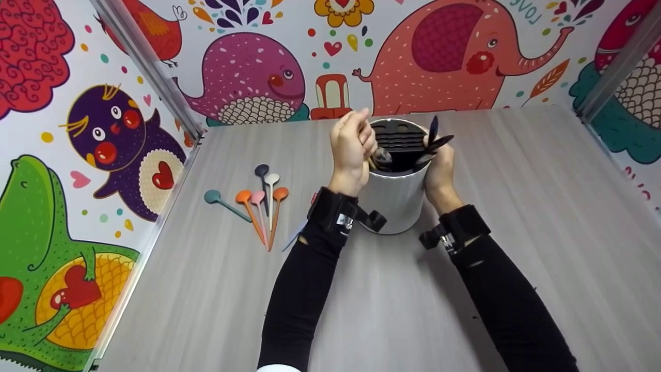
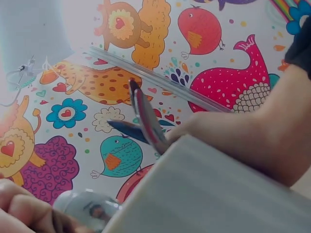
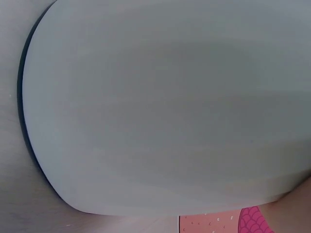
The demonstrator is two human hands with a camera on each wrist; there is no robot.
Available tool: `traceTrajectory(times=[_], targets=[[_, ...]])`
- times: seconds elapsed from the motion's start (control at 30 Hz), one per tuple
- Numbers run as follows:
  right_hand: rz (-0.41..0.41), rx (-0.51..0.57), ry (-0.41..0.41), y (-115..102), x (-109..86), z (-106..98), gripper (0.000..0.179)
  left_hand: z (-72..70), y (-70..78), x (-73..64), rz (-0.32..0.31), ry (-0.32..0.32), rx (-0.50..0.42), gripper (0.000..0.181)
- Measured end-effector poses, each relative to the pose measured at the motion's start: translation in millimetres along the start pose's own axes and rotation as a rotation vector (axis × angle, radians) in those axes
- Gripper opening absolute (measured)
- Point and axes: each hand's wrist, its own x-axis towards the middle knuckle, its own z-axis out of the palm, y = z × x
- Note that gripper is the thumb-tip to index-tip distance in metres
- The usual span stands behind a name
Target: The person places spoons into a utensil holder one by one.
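Observation:
A pale cylindrical utensil holder with a black slotted insert stands upright on the table. My left hand is at its left rim, fingers curled. A shiny rounded spoon head meets these fingers in the left wrist view, and they appear to pinch it; its handle is hidden. My right hand grips the holder's right side, some fingers hidden behind it. Beside that hand, dark narrow utensils stick up out of the holder. The right wrist view is mostly filled by the holder's smooth wall.
Left of the holder lie several long-handled spoons: a teal spoon, an orange spoon, a white spoon and a dark spoon among them. A thin blue handle shows by my left sleeve. Cartoon-printed panels border the table.

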Motion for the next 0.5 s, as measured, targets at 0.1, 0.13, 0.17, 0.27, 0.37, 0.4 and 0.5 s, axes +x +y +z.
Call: traceTrajectory(times=[0.1, 0.13, 0.17, 0.27, 0.37, 0.4, 0.5], targets=[[-0.005, -0.027, 0.004, 0.4, -0.2, -0.1, 0.041, -1.3, 0.6, -0.6, 0.029, 0.016, 0.04, 0.042], [-0.004, -0.03, 0.003, 0.4, -0.2, -0.1, 0.04, -1.7, 0.8, -0.6, 0.04, 0.02, 0.05, 0.043], [-0.004, -0.036, 0.006, 0.3, -0.3, -0.1, 0.04, -2.1, 1.1, -0.6, 0.051, 0.025, 0.062, 0.044], [-0.002, -0.046, 0.017, -0.4, -0.4, 0.0, 0.038, -3.9, 2.0, 0.6, 0.065, 0.043, 0.085, 0.046], [0.004, -0.027, 0.023, -1.0, -0.9, -0.2, 0.037, -6.2, 1.9, 2.8, 0.048, 0.064, 0.097, 0.046], [0.007, -0.019, 0.024, -1.0, -1.1, -0.3, 0.037, -6.8, 1.4, 3.8, 0.036, 0.073, 0.101, 0.046], [0.014, -0.005, 0.023, -0.9, -1.7, -0.7, 0.036, -7.5, -0.7, 6.6, -0.004, 0.085, 0.142, 0.046]])
